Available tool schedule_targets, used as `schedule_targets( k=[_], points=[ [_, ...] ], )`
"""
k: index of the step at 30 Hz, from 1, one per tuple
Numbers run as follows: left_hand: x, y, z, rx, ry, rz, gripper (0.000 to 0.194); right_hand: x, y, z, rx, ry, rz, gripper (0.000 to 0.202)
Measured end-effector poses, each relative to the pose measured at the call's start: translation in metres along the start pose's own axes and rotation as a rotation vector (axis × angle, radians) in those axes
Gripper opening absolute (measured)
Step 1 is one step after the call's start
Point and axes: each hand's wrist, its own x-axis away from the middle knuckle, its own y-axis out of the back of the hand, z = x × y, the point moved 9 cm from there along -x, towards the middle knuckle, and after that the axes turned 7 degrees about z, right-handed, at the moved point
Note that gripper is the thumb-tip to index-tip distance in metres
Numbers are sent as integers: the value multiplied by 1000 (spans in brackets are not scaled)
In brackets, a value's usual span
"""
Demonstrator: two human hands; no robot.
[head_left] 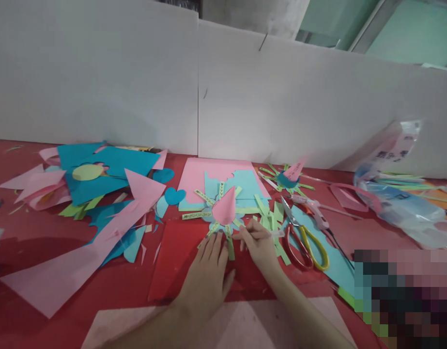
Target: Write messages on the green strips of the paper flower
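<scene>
A pink paper cone (225, 208) stands in the middle of a pale blue paper base, and light green paper strips (197, 216) fan out around it. Several strips carry small drawn patterns. My left hand (208, 271) lies flat, its fingertips pressing the near strips. Pinched in my right hand (258, 245) is a pale pen (277, 233), its tip close to a plain strip at the near side of the cone. Under the near strips lies a bright red sheet (172, 261).
Scissors (306, 245) with red and yellow handles and a pink glue gun (319, 215) lie to the right. A similar cone piece (295, 170) stands behind them. Pink and blue scraps (134, 155) cover the left; a plastic bag (401, 194) lies far right. White boards (281, 106) stand behind.
</scene>
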Motion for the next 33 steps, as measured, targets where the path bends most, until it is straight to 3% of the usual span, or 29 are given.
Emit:
schedule_targets(
  k=[12,23,30,33],
  points=[
    [0,0,0,4,0,14,46,1,-1,-6,-53,-32,16,29],
    [1,1,0,-23,5,-18,45,5,21,7,-85,14,-247,20],
    [1,4,-2,-27,-24,-39,44,3,24,19,-96,77,-251,28],
    [1,6,-1,-38,-16,-59,43,-9,22,35,-126,127,-172,30]
  ],
)
